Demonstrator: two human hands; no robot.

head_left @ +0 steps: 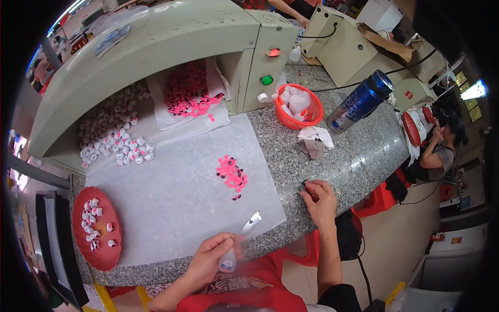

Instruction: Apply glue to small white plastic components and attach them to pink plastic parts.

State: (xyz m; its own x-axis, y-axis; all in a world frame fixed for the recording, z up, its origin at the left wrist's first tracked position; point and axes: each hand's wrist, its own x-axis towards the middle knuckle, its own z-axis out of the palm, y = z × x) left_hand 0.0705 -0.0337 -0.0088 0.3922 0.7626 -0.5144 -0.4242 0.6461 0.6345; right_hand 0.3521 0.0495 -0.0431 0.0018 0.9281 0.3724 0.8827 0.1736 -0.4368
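Observation:
My left hand (217,254) is closed at the front edge of the counter, its fingers partly blurred. Within its grip is a small translucent bottle (227,262) with a pale label. Just beyond the fingertips, a shiny silvery strip (252,222) with dark specks lies over the paper's edge. Over the bare granite to the right, my right hand (321,200) pinches a small dark red and black piece (311,191), its exact kind unclear. A loose heap of pink and black flat pieces (232,174) rests on the white paper sheet (176,208) between the hands.
Many small white figures (125,145) and a pile of pink pieces (189,96) sit under the arched machine (156,44). A red scalloped plate (115,229) holds more figures. Right of the machine are a red basket (306,124), folded cloths (314,141) and a blue bottle (361,101).

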